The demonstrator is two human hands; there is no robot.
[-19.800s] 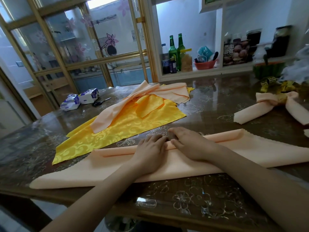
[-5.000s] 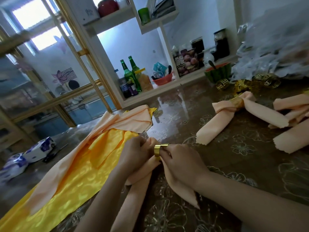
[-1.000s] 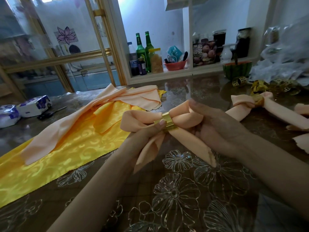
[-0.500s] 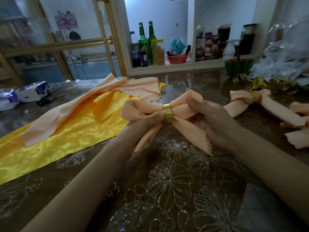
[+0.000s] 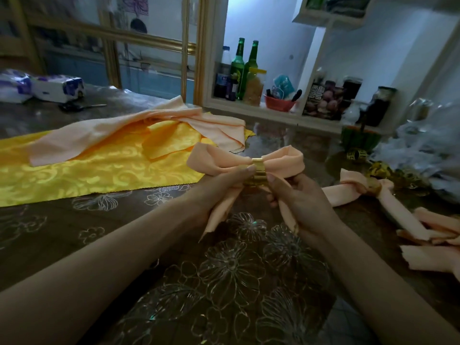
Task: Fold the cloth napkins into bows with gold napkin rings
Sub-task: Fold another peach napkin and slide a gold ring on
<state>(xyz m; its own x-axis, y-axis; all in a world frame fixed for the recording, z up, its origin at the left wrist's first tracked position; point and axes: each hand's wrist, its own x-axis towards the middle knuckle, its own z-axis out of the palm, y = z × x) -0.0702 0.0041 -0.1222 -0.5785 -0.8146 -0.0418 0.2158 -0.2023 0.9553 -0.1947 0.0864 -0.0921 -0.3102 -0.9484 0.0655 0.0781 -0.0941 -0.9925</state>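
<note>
Just above the flower-patterned table (image 5: 231, 275), the person holds up a peach napkin (image 5: 286, 162) that's already bow-shaped, with a gold napkin ring (image 5: 258, 170) cinching the middle. The left hand (image 5: 219, 189) has its fingers wrapped round the left tail, thumb tip pressed on the ring. The right hand (image 5: 302, 199) grips the right tail, thumb right beside the ring. Both loops fan out above the hands. Off to the right a finished bow (image 5: 348, 194) lies on the table, and on the left some loose peach napkins (image 5: 119, 129) sit on a yellow cloth (image 5: 99, 170).
</note>
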